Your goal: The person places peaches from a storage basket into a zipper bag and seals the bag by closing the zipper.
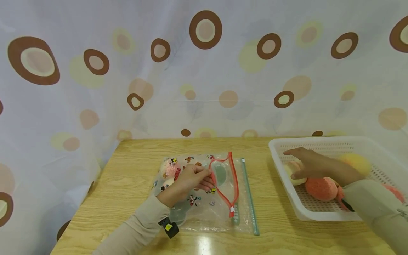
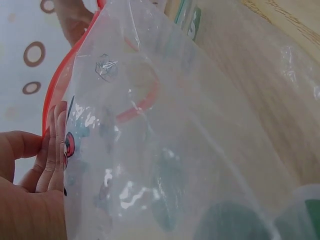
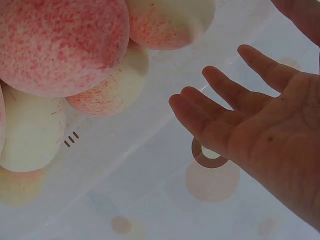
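My left hand point(image 1: 191, 179) pinches the red zip edge point(image 1: 213, 177) of a clear zip bag point(image 1: 204, 212) printed with cartoon figures. In the left wrist view its thumb point(image 2: 22, 145) presses the rim against the fingers, and the mouth gapes. A pink peach point(image 1: 169, 169) and a paler round fruit show through the bag's left side. My right hand point(image 1: 310, 163) hovers with spread fingers over the left part of a white basket point(image 1: 306, 214). Below it are a pale peach point(image 1: 296, 180) and a red fruit point(image 1: 322, 188). The right wrist view shows the palm apart from several peaches point(image 3: 65, 45).
Under the red-zip bag lies another clear bag with a blue-green zip point(image 1: 250, 198). A yellow fruit point(image 1: 358, 164) sits farther right in the basket. Behind the wooden table point(image 1: 140, 152) hangs a white curtain point(image 1: 229, 71) with brown rings.
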`<state>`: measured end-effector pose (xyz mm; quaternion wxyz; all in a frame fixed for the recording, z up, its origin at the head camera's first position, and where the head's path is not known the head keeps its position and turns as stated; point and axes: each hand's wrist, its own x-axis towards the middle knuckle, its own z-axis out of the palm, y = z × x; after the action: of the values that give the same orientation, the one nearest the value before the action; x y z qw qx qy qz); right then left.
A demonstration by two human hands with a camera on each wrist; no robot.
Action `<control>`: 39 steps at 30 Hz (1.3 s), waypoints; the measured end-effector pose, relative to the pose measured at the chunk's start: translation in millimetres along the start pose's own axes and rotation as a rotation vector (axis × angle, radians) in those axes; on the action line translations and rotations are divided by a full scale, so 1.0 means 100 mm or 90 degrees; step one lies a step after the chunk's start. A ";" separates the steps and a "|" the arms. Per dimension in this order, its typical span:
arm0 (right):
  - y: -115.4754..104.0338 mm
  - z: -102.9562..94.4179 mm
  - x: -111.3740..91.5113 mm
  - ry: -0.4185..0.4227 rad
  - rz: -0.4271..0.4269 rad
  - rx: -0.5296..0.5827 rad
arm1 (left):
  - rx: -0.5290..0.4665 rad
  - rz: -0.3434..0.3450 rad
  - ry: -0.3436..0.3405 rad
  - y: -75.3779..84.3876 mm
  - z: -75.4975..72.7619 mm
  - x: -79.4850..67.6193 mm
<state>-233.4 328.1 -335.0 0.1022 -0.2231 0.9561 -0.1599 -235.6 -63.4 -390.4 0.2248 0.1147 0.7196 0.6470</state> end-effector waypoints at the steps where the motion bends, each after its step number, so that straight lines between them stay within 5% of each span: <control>1: 0.01 0.02 0.02 -0.011 0.002 -0.010 | 0.000 0.000 -0.001 0.00 0.00 0.00; 13: 0.04 0.17 0.11 -0.078 0.029 -0.065 | -0.005 -0.004 -0.004 0.01 0.01 -0.01; 39: 0.10 0.28 0.17 -0.017 -0.030 -0.168 | -0.007 0.008 -0.005 0.01 0.02 -0.01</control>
<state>-244.6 322.1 -366.6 0.0810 -0.2590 0.9619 -0.0321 -233.8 -61.6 -389.4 0.2244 0.1207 0.7145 0.6516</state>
